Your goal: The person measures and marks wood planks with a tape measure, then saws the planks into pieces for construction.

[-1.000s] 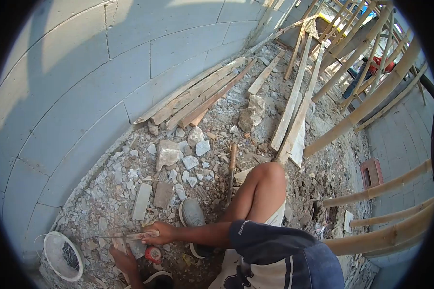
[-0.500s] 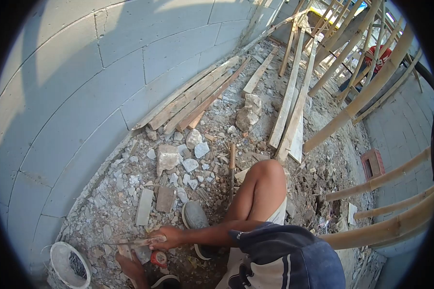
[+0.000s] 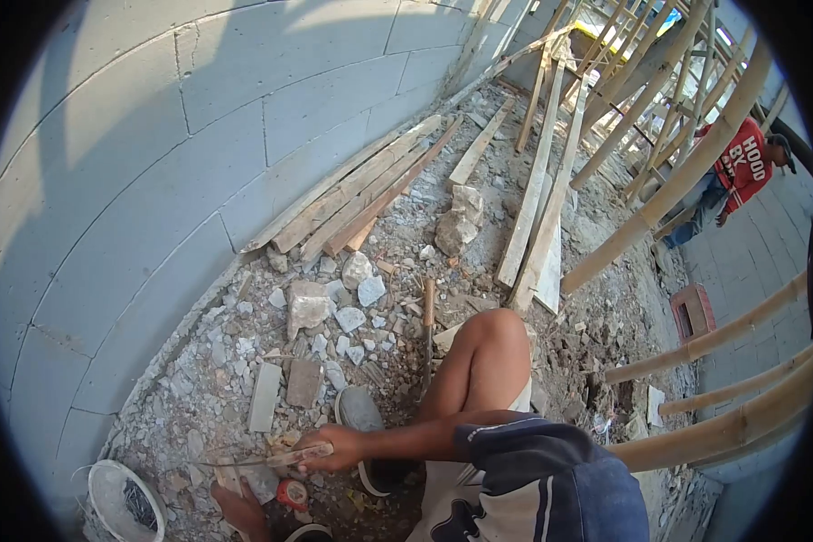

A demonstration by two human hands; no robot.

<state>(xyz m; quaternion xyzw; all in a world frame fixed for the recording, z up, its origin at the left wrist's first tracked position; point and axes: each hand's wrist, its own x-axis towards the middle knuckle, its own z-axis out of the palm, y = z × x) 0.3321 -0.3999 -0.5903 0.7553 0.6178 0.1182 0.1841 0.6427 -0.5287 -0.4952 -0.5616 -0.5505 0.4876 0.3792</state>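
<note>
My right hand (image 3: 318,452) is closed round the wooden handle of a thin-bladed tool (image 3: 282,458). Its narrow dark blade points left and crosses over a short piece of light wood (image 3: 229,473). Low in the view, my left hand (image 3: 238,508) grips that wood just below the blade; part of the hand is cut off by shadow and the frame edge. A red tape measure (image 3: 292,493) lies on the rubble between the hands and my shoe. Near my left hand stands a white bucket (image 3: 99,492) with dark thin pieces like nails or wire inside.
Long planks (image 3: 361,190) lie along the grey block wall (image 3: 154,172). Broken stones (image 3: 309,305) cover the ground, with a wooden-handled tool (image 3: 429,303) beside my knee. Bamboo poles (image 3: 677,190) slant on the right. A person in a red shirt (image 3: 742,163) stands behind them.
My right hand has drawn the tool to the right, away from my left hand. The person in red, bent behind the poles before, now stands more upright and farther right. The view has shifted slightly.
</note>
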